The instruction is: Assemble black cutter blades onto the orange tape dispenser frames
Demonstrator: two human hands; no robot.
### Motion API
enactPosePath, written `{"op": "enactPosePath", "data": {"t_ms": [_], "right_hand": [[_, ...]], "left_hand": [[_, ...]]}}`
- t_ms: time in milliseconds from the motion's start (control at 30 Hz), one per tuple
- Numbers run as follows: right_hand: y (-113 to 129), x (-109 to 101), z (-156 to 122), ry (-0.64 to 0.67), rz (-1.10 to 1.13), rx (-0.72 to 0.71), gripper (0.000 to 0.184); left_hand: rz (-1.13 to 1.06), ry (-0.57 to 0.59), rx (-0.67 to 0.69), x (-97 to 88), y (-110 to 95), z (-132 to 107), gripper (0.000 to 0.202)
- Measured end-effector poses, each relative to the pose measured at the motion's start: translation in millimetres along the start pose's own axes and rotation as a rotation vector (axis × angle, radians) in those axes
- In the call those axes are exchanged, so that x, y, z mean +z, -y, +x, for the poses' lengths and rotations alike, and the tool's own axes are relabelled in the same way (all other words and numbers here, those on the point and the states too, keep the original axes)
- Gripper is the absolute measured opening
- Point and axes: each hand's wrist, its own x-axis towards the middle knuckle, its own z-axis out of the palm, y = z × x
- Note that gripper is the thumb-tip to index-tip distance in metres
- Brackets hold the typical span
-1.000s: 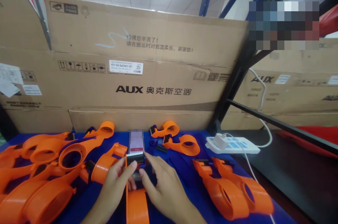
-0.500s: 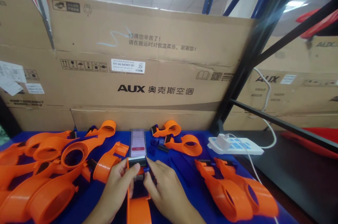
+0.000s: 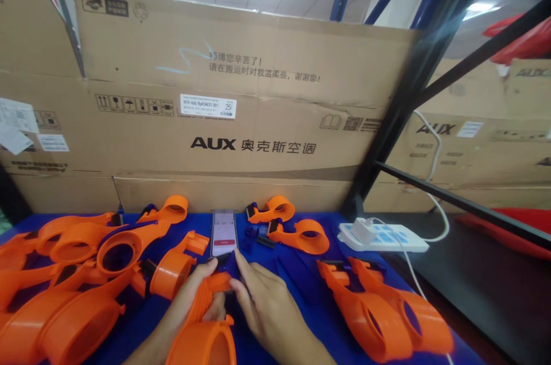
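An orange plastic tape dispenser (image 3: 205,330) lies in front of me on the blue table (image 3: 301,279). My left hand (image 3: 189,302) is closed around its neck from the left. My right hand (image 3: 262,305) pinches at its front end, fingertips pressed on a small dark part there that I cannot make out. A phone (image 3: 224,237) with a lit white and red screen lies flat just beyond my fingertips.
Several more orange dispensers are heaped at the left (image 3: 73,273), two lie at the right (image 3: 383,310) and two at the back (image 3: 293,227). A white power strip (image 3: 383,237) with a plugged charger sits at the right. Large cardboard boxes (image 3: 241,112) wall the back; a black shelf frame (image 3: 387,124) stands right.
The dispenser in my hands has turned over and tilted left, its ring now showing at the bottom. The phone is uncovered beyond my fingers. Both hands stayed in place.
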Motion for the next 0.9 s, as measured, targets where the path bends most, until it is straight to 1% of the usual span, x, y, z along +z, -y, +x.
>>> {"op": "enactPosePath", "data": {"t_ms": [100,200,333,433,467,567,633,733,900], "right_hand": [[0.1,0.5,-1.4,-0.007,-0.035,-0.026,0.051],[0.1,1.0,-2.3,-0.008,-0.027,-0.028,0.052],[1.1,-0.9,-1.1,0.017,0.002,-0.019,0.053],[3.4,-4.2,1.1,0.017,0.022,0.011,0.053],[4.1,-5.1,1.7,0.012,0.031,0.024,0.053],[4.7,-5.5,2.4,-0.014,0.056,0.057,0.05],[3.6,-3.6,2.2,-0.017,0.057,0.067,0.047],[1.3,0.0,1.4,0.015,0.049,0.054,0.043],[-0.9,1.9,0.5,0.053,0.025,0.04,0.04]], "left_hand": [[-0.031,0.091,-0.072,1.1,1.6,-0.4,0.077],[0.014,0.113,-0.074,-2.0,1.1,2.9,0.076],[0.062,0.111,-0.067,-10.9,-2.0,10.2,0.074],[0.066,0.046,-0.016,-11.3,-0.8,11.3,0.07],[0.06,-0.006,0.036,-9.1,0.8,10.0,0.065],[0.092,-0.207,0.252,0.9,6.8,3.0,0.043],[0.144,-0.276,0.337,5.9,9.6,-1.0,0.035],[0.177,-0.261,0.341,6.0,11.6,-2.2,0.034],[0.203,-0.226,0.345,-2.3,16.1,1.6,0.031]]}}
